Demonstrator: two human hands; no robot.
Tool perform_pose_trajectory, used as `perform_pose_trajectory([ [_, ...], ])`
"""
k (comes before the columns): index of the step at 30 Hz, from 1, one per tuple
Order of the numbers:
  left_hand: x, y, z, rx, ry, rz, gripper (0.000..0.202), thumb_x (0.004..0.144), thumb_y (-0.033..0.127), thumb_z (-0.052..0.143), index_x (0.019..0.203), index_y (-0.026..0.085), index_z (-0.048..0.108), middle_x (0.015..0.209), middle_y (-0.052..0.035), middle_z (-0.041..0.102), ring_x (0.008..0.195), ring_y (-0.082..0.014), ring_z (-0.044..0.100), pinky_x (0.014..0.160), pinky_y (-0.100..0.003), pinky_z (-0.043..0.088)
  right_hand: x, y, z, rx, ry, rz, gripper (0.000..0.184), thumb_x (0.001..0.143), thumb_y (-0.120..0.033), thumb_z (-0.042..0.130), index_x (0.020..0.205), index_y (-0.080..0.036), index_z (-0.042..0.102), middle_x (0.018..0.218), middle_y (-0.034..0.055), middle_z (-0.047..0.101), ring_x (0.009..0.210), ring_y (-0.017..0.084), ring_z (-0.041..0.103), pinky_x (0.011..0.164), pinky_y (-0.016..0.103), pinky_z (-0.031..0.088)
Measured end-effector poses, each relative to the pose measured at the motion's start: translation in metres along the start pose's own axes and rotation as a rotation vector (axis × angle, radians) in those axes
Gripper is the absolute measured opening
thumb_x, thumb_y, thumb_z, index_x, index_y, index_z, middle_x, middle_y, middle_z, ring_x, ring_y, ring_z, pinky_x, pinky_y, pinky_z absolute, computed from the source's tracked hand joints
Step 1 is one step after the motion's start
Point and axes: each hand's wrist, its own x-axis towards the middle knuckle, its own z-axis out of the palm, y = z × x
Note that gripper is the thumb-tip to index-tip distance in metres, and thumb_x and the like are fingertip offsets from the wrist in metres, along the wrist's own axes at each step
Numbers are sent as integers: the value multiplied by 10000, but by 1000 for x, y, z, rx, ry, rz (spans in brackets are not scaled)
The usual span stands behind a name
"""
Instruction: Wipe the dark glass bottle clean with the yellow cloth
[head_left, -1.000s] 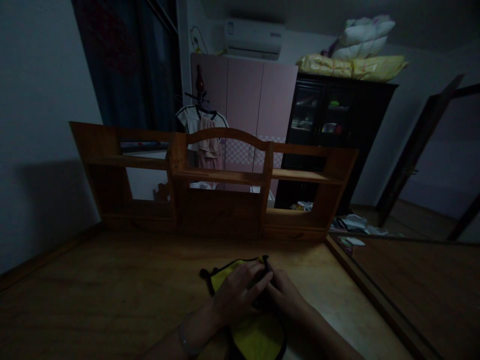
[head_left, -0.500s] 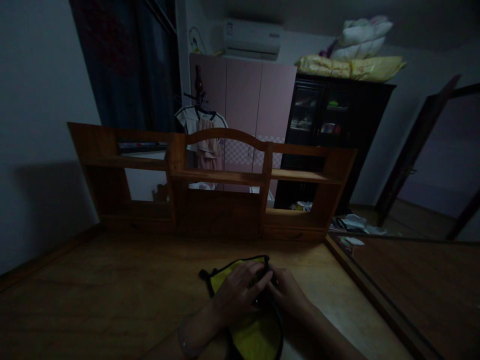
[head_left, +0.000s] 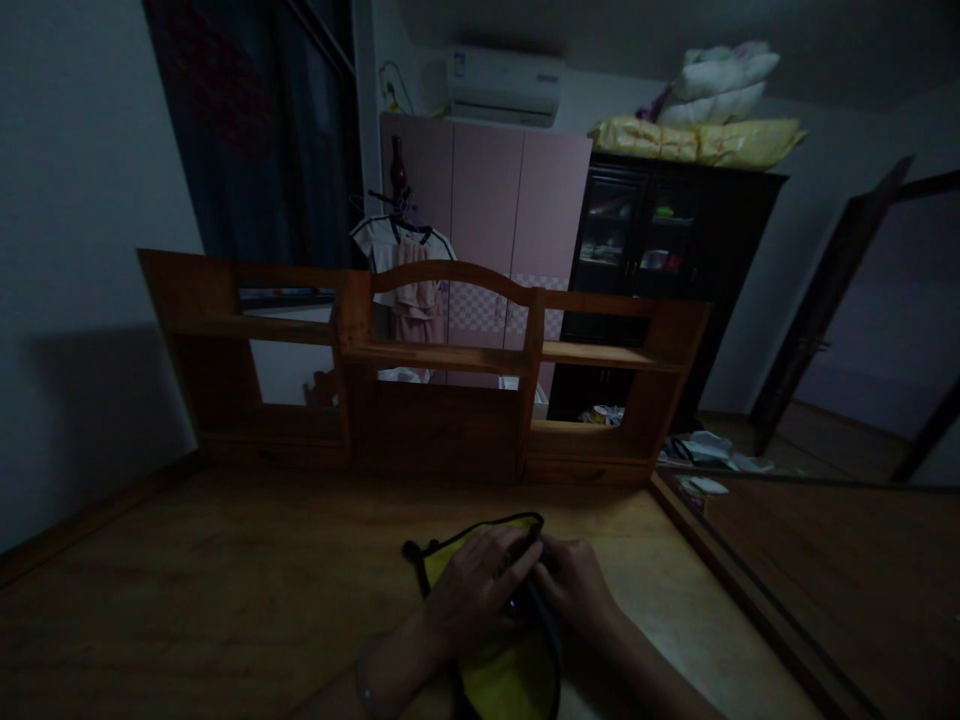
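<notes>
A yellow fabric piece with black edging, like a bag or pouch (head_left: 511, 672), lies on the wooden surface close in front of me. My left hand (head_left: 480, 575) rests across its middle, fingers bent over a dark part of it. At its right edge, my right hand (head_left: 574, 580) pinches the black edging, its fingertips nearly meeting those of the left. Between the hands sits something dark with a small shiny spot; dim light and the fingers hide what it is. A black tab sticks out at the pouch's upper left corner.
A wooden shelf unit (head_left: 435, 432) stands along the far edge of the wooden surface (head_left: 225, 590). A raised wooden rail (head_left: 739, 580) runs down the right side. Beyond are a pink wardrobe (head_left: 486, 190), a dark cabinet (head_left: 679, 235) and hanging clothes (head_left: 412, 270). A wall rises at left.
Both hands stay at nearly the same place on the pouch, with only slight finger movement. The lower part of the pouch has shifted a little to the left.
</notes>
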Motion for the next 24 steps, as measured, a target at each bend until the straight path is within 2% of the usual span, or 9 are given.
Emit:
perform_pose_trajectory([
  [9, 1, 1, -1, 6, 10, -13, 718, 863, 459, 632, 1456, 179, 338, 1317, -173, 490, 1225, -313, 483, 997, -486, 462, 1, 2, 1, -1, -30, -22, 196, 884, -272, 520, 897, -163, 682, 798, 79, 744, 692, 215, 691, 616, 250, 431],
  [13, 2, 1, -3, 9, 21, -14, 729, 859, 500, 624, 1447, 166, 351, 1305, -183, 494, 1211, -313, 493, 984, -475, 468, 1, -1, 1, 27, -26, -36, 193, 884, -289, 545, 971, -170, 670, 849, 77, 738, 742, 221, 682, 665, 268, 457],
  [17, 2, 2, -3, 5, 9, 7, 706, 875, 475, 603, 1452, 166, 340, 1305, -179, 493, 1214, -309, 489, 995, -481, 458, 0, -7, 1, 87, -5, -63, 181, 902, -301, 543, 1004, -172, 621, 871, 70, 717, 762, 212, 666, 712, 289, 476],
  [24, 3, 2, -2, -7, -18, 40, 699, 876, 501, 575, 1452, 182, 342, 1310, -168, 498, 1194, -307, 505, 1001, -484, 450, 0, -10, -2, 178, -39, -122, 238, 923, -312, 525, 1114, -182, 583, 1042, 107, 698, 917, 240, 661, 809, 332, 503],
])
